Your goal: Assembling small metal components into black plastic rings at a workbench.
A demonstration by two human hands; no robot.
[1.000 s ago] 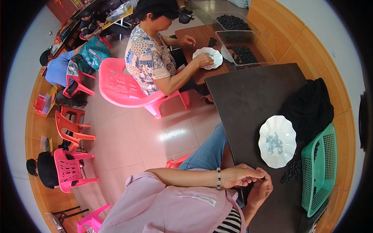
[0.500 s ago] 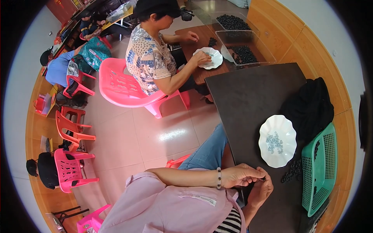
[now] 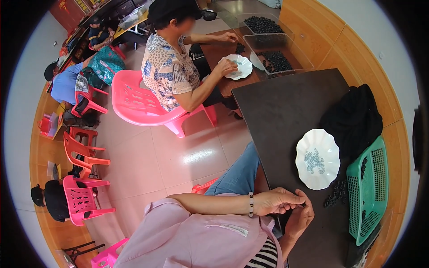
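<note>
Left hand (image 3: 278, 201): a beaded bracelet (image 3: 251, 204) at the wrist; fingers curled in, thumb and forefinger pinched about a small dark piece (image 3: 304, 205).
Right hand (image 3: 300, 219): fingers bent, fingertips drawn together at the same piece, meeting the left's; the piece itself is mostly hidden between them. Both hands sit over the near edge of a dark table (image 3: 286, 111).
White plate, one, scalloped rim (image 3: 318, 180): on the table, just beyond the hands; small clear pieces (image 3: 314, 161) heaped in its middle.
Loose dark pieces (image 3: 336, 194): on the table, between plate and basket.
Green basket (image 3: 354, 203), one, perforated: against the wood-panelled wall; dark pieces inside.
Black cloth (image 3: 353, 118), one: crumpled, behind the plate.
Adjoining brown table (image 3: 219, 40): a seated co-worker in a patterned shirt (image 3: 163, 67), one hand (image 3: 226, 67) at a second white plate (image 3: 244, 70); clear tubs (image 3: 301, 50) of dark pieces alongside.
</note>
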